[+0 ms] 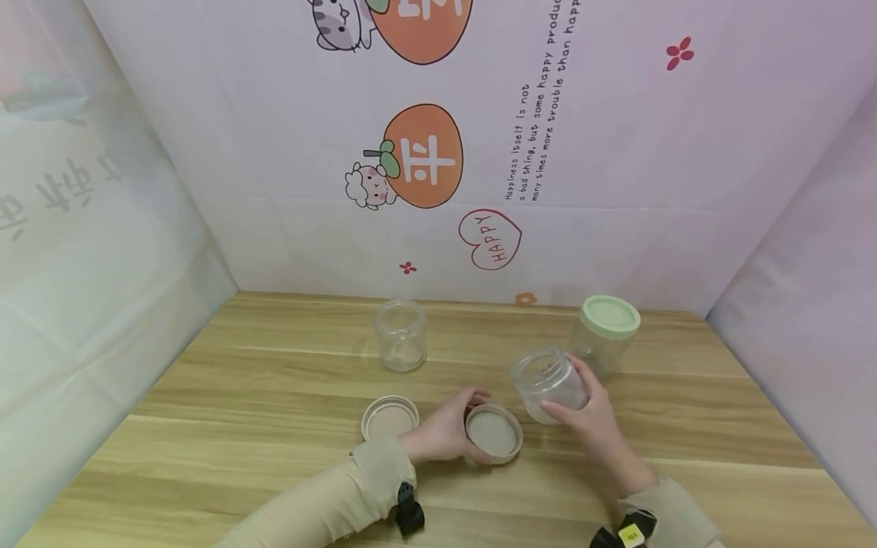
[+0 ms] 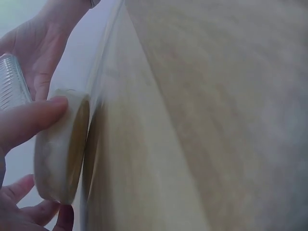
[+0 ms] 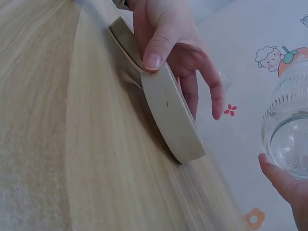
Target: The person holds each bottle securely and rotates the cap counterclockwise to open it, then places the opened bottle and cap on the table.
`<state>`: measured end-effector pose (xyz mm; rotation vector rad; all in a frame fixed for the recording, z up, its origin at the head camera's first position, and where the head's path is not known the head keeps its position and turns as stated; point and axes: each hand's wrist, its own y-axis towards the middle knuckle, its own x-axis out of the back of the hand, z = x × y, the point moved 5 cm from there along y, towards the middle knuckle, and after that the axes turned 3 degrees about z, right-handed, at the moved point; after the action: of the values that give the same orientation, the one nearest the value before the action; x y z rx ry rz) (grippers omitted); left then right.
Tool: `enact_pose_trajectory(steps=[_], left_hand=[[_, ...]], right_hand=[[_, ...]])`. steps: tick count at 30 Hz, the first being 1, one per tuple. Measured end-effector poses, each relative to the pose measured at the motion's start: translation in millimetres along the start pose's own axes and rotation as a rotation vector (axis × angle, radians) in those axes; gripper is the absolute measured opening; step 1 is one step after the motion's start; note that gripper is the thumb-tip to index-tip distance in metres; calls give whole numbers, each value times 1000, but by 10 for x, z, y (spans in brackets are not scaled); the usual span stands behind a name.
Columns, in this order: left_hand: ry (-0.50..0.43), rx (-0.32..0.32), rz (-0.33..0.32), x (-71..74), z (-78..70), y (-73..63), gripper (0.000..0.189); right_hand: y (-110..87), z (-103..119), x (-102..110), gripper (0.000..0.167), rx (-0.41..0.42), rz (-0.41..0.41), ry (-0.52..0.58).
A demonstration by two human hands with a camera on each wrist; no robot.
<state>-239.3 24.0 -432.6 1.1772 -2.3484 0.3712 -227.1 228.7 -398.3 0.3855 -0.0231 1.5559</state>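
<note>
My left hand (image 1: pixel 444 431) pinches a round beige lid (image 1: pixel 493 434) by its rim, thumb on the near side and fingers on the far side. The lid, its hollow inside facing up, is at the tabletop; in the left wrist view its lower edge (image 2: pixel 55 149) sits very close to the wood. My right hand (image 1: pixel 597 428) grips a clear ribbed glass jar (image 1: pixel 551 390) round its side. That jar has no lid, and its mouth tilts up and to the left, beside the beige lid. A second beige lid (image 1: pixel 389 418) lies by my left wrist, partly covered by it.
Another lidless glass jar (image 1: pixel 401 339) stands upright at the back of the wooden table (image 1: pixel 240 380). Farther right, behind my right hand, stands a clear jar with a green lid (image 1: pixel 610 316). A printed cloth (image 1: pixel 582 251) hangs behind the table.
</note>
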Motion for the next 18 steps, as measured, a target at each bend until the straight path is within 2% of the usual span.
enact_pose_trajectory(steps=[10, 18], left_hand=[[179, -19, -1, 4, -60, -21, 90], [245, 6, -9, -4, -67, -41, 90]], right_hand=[[-4, 40, -3, 72, 33, -5, 8], [7, 69, 0, 71, 34, 4, 18]])
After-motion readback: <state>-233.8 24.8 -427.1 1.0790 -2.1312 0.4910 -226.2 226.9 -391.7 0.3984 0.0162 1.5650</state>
